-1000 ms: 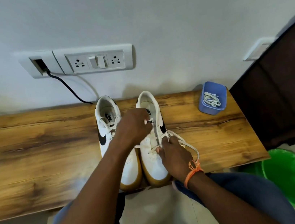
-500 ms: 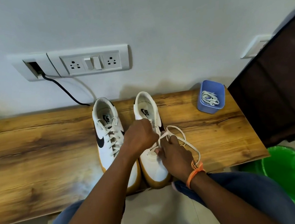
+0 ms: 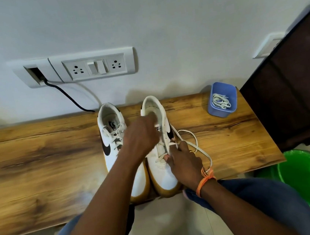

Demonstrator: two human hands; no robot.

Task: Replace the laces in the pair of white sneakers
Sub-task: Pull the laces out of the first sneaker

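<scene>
**A:** Where do the sneakers sit against your hands?

**B:** Both stand side by side on the bench (image 3: 37,163), toes toward you, heels to the wall. Your left hand (image 3: 141,137) reaches across the laced left sneaker (image 3: 114,143) and lies over the tongue of the right sneaker (image 3: 162,166). It is blurred, so I cannot tell whether it is clenched or grasping anything.

**A:** And the right hand?

**B:** Your right hand (image 3: 184,163) is at the outer side of the right sneaker, by the eyelets. Its fingers are curled and pinching the lace (image 3: 195,143) close to the shoe. The rest of the lace loops loose over the bench to the right of that hand and runs back toward your wrist, beside the orange wristband (image 3: 205,182).

**A:** Anything else close by?

**B:** A blue cup (image 3: 214,109) with coiled white laces (image 3: 221,101) stands at the bench's far right, well apart from both hands.
</scene>
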